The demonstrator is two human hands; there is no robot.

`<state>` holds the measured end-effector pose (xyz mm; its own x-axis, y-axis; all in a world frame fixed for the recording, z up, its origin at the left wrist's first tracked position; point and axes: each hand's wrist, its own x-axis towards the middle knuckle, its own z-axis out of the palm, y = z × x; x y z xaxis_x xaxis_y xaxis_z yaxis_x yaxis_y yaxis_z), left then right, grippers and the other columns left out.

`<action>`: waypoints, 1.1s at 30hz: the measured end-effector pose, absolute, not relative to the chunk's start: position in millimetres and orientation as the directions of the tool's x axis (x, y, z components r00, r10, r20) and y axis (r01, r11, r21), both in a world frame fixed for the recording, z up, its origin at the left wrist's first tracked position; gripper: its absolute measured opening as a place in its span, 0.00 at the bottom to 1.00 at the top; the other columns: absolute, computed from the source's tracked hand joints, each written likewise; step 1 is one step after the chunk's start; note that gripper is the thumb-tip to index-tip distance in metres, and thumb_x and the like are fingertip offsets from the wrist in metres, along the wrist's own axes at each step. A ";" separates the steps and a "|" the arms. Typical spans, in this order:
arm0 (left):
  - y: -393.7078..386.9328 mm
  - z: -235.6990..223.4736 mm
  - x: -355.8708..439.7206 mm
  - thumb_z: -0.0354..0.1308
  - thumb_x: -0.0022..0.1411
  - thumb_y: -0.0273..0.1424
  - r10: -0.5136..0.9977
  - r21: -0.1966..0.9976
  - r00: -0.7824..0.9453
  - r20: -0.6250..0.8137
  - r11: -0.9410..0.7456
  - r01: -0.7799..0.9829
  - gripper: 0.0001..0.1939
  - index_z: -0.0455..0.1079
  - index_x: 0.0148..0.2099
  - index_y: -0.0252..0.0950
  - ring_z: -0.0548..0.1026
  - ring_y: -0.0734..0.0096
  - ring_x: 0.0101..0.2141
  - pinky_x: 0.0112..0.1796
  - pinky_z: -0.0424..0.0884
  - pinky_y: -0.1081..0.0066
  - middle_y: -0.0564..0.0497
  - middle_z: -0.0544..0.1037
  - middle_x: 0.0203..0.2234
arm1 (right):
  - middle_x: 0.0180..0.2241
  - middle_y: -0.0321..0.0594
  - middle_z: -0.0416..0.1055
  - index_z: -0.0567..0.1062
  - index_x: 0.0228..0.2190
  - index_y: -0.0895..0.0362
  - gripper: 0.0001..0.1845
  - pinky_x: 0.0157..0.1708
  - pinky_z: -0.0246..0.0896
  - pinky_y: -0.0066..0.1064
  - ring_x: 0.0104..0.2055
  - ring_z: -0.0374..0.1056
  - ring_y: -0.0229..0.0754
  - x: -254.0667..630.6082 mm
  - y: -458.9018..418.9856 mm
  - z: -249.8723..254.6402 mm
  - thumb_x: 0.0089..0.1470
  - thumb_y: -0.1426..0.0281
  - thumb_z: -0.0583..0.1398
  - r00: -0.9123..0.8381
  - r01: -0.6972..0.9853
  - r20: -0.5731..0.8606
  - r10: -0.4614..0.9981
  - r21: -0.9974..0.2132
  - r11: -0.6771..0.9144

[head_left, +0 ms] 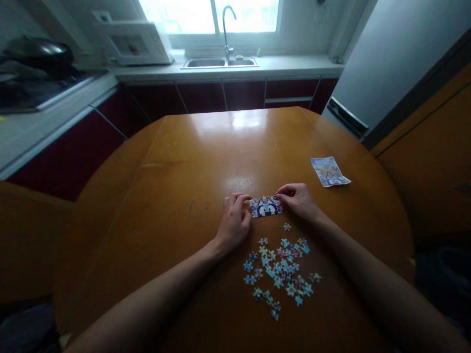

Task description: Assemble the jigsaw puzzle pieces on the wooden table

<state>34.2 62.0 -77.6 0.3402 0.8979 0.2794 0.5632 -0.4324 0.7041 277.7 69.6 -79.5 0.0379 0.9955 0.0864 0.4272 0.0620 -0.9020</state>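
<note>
A partly assembled jigsaw puzzle (267, 210) with a blue and white cartoon face lies on the wooden table. My left hand (234, 218) rests at its left side, fingers curled, with index finger and thumb against that edge. At the upper right corner, my right hand (300, 200) pinches what looks like a small jigsaw piece, mostly covered by the fingertips. One loose jigsaw piece (287, 226) lies just below the puzzle. Nearer to me spreads a pile of loose jigsaw pieces (283, 269), many of them light blue.
A creased picture sheet (328, 171) lies on the table (176, 166) to the right, beyond my right hand. Past the table's far edge runs a counter with a sink (206, 63) and tap (225, 34). A pan (40, 54) stands on the stove at left.
</note>
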 end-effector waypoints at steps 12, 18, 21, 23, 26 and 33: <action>60.5 -78.2 33.9 0.53 0.60 0.17 0.901 0.701 0.329 0.284 -0.429 0.570 0.19 0.69 0.50 0.40 0.64 0.56 0.52 0.56 0.66 0.52 0.46 0.68 0.50 | 0.30 0.41 0.79 0.82 0.29 0.56 0.05 0.34 0.66 0.33 0.33 0.73 0.43 275.9 71.3 -81.4 0.53 0.67 0.67 0.028 0.614 0.169 0.985 -0.781 0.116; 60.3 -75.7 34.3 0.53 0.60 0.17 0.902 0.701 0.331 0.278 -0.426 0.572 0.19 0.68 0.50 0.40 0.64 0.55 0.52 0.56 0.66 0.51 0.46 0.68 0.49 | 0.30 0.40 0.76 0.81 0.27 0.56 0.06 0.33 0.63 0.33 0.31 0.70 0.42 275.7 70.3 -76.1 0.54 0.68 0.66 0.007 0.707 0.183 0.983 -0.696 0.125; 60.5 -76.2 34.4 0.54 0.60 0.17 0.901 0.705 0.333 0.280 -0.428 0.566 0.19 0.68 0.51 0.40 0.64 0.55 0.52 0.56 0.66 0.51 0.45 0.68 0.49 | 0.30 0.40 0.75 0.81 0.26 0.56 0.06 0.32 0.62 0.33 0.31 0.69 0.42 275.6 70.7 -76.4 0.54 0.68 0.66 -0.003 0.707 0.184 0.983 -0.695 0.132; 60.6 -76.8 34.5 0.54 0.60 0.17 0.901 0.708 0.330 0.281 -0.427 0.562 0.19 0.68 0.51 0.40 0.64 0.55 0.52 0.56 0.66 0.51 0.45 0.68 0.50 | 0.29 0.40 0.74 0.80 0.26 0.56 0.07 0.32 0.62 0.33 0.31 0.69 0.42 276.7 71.3 -77.4 0.54 0.68 0.65 0.004 0.687 0.207 0.978 -0.711 0.148; 60.7 -77.1 34.7 0.54 0.59 0.17 0.904 0.710 0.327 0.275 -0.421 0.564 0.19 0.68 0.50 0.40 0.64 0.55 0.52 0.56 0.66 0.51 0.45 0.68 0.49 | 0.30 0.40 0.74 0.80 0.29 0.56 0.06 0.33 0.63 0.33 0.32 0.69 0.42 280.3 70.7 -78.3 0.55 0.70 0.62 0.053 0.652 0.265 0.963 -0.740 0.168; 60.7 -76.3 34.8 0.54 0.61 0.18 0.898 0.696 0.337 0.283 -0.434 0.571 0.17 0.69 0.50 0.40 0.64 0.56 0.52 0.55 0.66 0.53 0.45 0.68 0.48 | 0.34 0.41 0.73 0.82 0.31 0.56 0.12 0.36 0.66 0.33 0.36 0.70 0.42 284.2 62.8 -77.7 0.54 0.77 0.58 -0.073 0.637 0.272 0.959 -0.727 0.255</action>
<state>34.8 60.7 -76.3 0.3373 0.8979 0.2830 0.5714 -0.4341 0.6964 284.2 62.8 -77.7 -0.0735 0.9595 0.2720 0.6371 0.2550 -0.7274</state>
